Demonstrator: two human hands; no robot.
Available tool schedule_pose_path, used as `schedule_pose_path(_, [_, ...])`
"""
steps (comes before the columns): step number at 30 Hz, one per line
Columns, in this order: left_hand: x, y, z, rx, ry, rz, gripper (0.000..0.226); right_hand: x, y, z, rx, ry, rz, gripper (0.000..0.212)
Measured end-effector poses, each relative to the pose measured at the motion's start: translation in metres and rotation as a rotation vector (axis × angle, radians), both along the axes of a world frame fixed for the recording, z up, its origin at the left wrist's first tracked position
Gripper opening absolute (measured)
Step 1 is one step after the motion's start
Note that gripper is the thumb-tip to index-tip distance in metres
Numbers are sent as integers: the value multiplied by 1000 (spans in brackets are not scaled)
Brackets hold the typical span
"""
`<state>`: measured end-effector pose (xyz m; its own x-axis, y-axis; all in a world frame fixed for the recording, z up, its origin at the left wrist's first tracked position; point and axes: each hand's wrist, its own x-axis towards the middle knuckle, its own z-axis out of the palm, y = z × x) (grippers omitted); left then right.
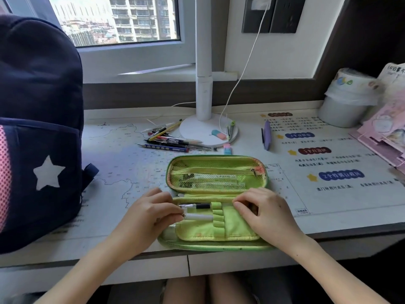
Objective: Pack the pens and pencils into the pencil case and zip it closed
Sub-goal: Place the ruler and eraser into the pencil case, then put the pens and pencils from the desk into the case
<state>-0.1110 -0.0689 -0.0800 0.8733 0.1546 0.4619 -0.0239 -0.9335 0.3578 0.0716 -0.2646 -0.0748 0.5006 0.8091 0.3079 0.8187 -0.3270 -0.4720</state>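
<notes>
Fingers of my left hand (151,213) pinch the pen (198,217); my right hand (267,211) grips the flap (219,232). Pushed crooked, it may snag the loop (215,217).

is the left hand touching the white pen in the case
Touching. The head view shows the left hand with its fingertips pinching the left end of the white pen, which lies in the open pencil case.
</notes>
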Motion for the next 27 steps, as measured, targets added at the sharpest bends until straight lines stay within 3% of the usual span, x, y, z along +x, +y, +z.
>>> schedule_pose_path(11, [22, -6, 0, -24, 33, -126, 35, -1, 0, -1, -51, -78, 63, 12])
schedule_pose_path(17, [30, -5, 4, 150, 51, -177, 30, 0, -3, 2, -60, -4, 146, 17])
schedule_pose_path(27, [37, -8, -1, 202, 124, -236, 22, 2, 3, -2, -59, -43, 192, 28])
